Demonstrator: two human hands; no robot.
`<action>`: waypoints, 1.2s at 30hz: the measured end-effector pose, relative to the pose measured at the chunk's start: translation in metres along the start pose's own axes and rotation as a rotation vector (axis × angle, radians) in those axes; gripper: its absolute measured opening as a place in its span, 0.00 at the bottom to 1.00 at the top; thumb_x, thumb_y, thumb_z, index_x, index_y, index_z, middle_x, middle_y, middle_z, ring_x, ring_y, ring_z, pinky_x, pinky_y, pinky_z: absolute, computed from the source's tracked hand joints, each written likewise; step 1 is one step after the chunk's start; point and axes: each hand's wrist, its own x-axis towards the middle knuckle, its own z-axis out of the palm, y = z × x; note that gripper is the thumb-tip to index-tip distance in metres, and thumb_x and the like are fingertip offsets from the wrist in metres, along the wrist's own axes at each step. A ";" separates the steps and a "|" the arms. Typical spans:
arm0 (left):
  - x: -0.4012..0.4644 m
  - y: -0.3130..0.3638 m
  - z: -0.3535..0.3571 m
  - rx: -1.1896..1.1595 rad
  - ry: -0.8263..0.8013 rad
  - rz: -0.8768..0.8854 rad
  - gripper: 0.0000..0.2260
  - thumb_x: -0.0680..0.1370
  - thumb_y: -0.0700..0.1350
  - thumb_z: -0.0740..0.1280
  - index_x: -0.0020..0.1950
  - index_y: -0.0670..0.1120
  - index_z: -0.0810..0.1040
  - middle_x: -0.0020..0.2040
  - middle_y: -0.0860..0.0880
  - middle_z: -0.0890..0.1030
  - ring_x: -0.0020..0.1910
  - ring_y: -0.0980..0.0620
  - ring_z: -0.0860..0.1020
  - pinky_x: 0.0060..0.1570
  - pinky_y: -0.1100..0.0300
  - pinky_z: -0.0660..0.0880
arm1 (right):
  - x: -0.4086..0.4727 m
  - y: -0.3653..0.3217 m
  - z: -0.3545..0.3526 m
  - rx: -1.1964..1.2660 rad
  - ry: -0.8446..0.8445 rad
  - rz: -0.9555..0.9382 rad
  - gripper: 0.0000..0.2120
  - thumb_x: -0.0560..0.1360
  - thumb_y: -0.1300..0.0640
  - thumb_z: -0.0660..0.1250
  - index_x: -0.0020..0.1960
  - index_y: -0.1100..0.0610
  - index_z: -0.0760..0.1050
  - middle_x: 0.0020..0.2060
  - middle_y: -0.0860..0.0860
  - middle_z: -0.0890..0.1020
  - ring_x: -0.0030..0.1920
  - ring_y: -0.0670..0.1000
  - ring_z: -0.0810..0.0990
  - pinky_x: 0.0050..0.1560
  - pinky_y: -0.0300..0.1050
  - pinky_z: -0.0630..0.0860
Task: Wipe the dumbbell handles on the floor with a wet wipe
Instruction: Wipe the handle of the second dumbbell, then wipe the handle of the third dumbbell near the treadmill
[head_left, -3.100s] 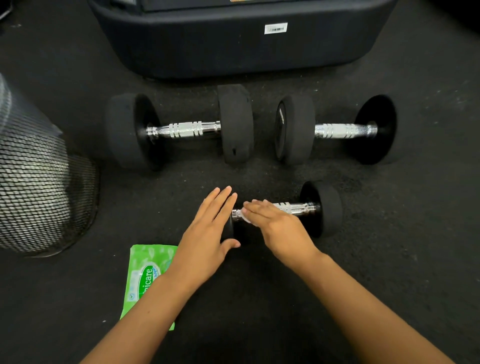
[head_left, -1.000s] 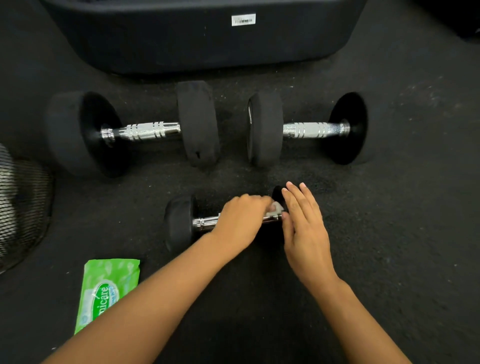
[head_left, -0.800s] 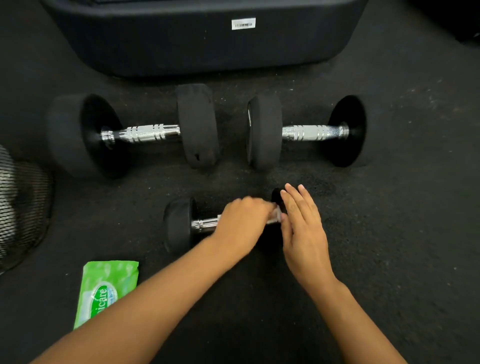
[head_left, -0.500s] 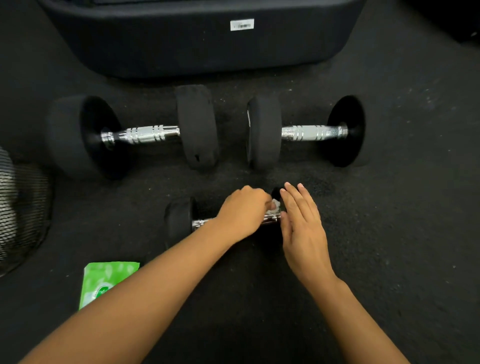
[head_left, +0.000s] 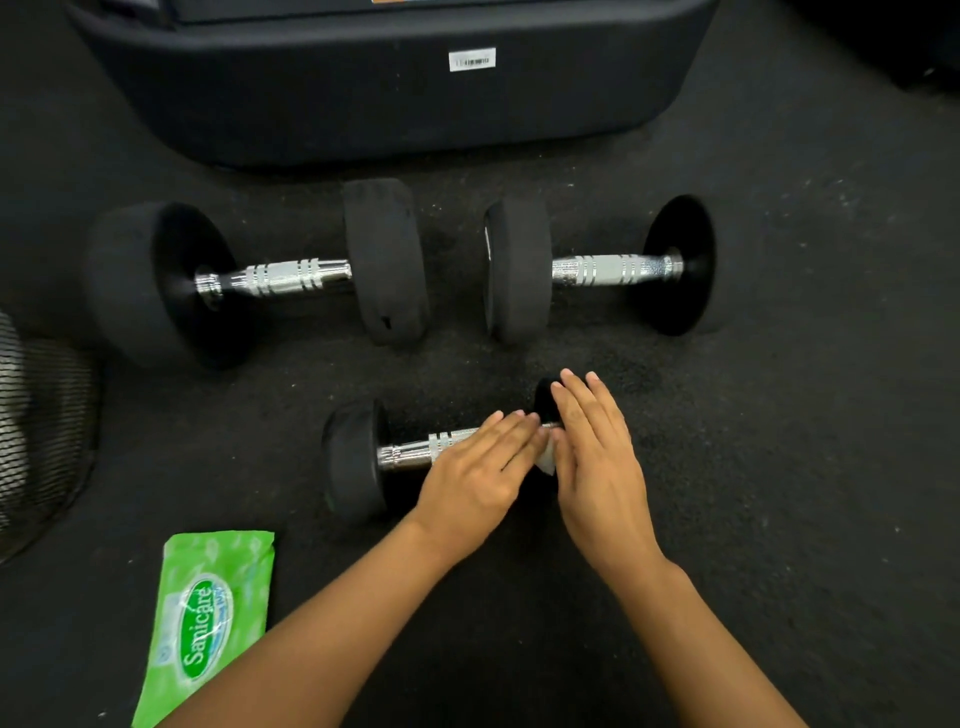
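Observation:
A small dumbbell (head_left: 358, 462) lies on the black floor just in front of me, its chrome handle (head_left: 415, 451) showing on the left half. My left hand (head_left: 478, 467) lies flat over the handle's right half with fingers straight, pressing a white wet wipe (head_left: 545, 462) whose corner peeks out between my hands. My right hand (head_left: 592, 457) rests flat with straight fingers on the dumbbell's right weight, hiding most of it. Behind lie two larger dumbbells, one on the left (head_left: 280, 278) and one on the right (head_left: 613, 269), both untouched.
A green Sanicare wet wipe pack (head_left: 208, 618) lies on the floor at the lower left. A black mesh bin (head_left: 36, 431) stands at the left edge. A large dark equipment base (head_left: 384, 88) blocks the far side behind the dumbbells.
My left hand has uncurled from a grip on the handle to flat fingers over the wipe. My right hand has stayed on the right weight.

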 end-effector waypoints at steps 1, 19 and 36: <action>0.003 0.001 0.001 -0.001 -0.004 -0.002 0.12 0.75 0.36 0.61 0.57 0.37 0.79 0.56 0.41 0.81 0.57 0.46 0.79 0.62 0.53 0.70 | 0.000 0.000 0.000 0.000 0.005 0.002 0.21 0.80 0.56 0.50 0.70 0.62 0.66 0.70 0.52 0.66 0.73 0.48 0.54 0.72 0.45 0.54; 0.021 0.004 -0.008 -0.054 -0.280 -0.317 0.17 0.71 0.42 0.73 0.59 0.43 0.79 0.52 0.46 0.83 0.50 0.51 0.81 0.55 0.54 0.77 | 0.000 -0.007 -0.002 -0.007 0.022 0.033 0.22 0.78 0.57 0.49 0.69 0.61 0.67 0.69 0.53 0.68 0.73 0.48 0.55 0.71 0.50 0.57; 0.037 0.000 -0.042 -0.172 -0.202 -0.283 0.24 0.63 0.38 0.78 0.58 0.43 0.79 0.52 0.48 0.83 0.49 0.53 0.82 0.52 0.54 0.78 | 0.002 -0.015 -0.032 0.061 0.055 -0.008 0.16 0.78 0.56 0.58 0.64 0.54 0.72 0.67 0.49 0.69 0.71 0.48 0.60 0.69 0.44 0.61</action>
